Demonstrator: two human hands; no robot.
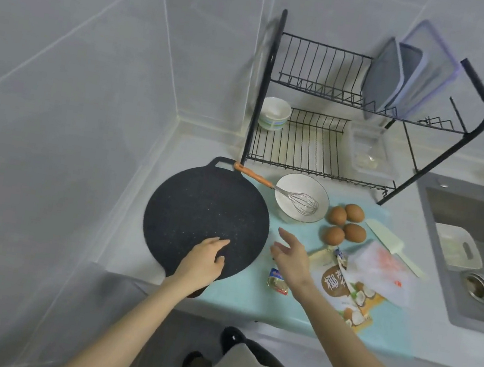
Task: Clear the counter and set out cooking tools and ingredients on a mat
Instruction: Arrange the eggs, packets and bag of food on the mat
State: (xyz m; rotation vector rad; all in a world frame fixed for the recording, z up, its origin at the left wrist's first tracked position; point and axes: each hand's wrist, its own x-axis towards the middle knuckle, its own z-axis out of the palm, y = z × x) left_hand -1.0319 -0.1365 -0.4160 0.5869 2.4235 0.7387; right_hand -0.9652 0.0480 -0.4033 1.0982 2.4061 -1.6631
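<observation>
A round black griddle pan (205, 209) lies on the left end of a pale green mat (248, 298). My left hand (204, 261) rests on the pan's near edge, fingers straight on its surface. My right hand (289, 256) hovers open just right of the pan, above the mat. On the mat sit a white bowl (290, 183) with a whisk (304, 202) in it, several brown eggs (347, 223), a white spatula (393, 243), a coconut-printed packet (341, 291), a clear plastic bag (382, 270) and a small sachet (277, 281).
A black two-tier dish rack (317, 160) stands behind the mat, holding a striped bowl (274, 114), container lids (409, 79) and a clear container (366, 152). A sink (473, 318) with a white dish (458, 249) lies to the right. Tiled walls close off the left.
</observation>
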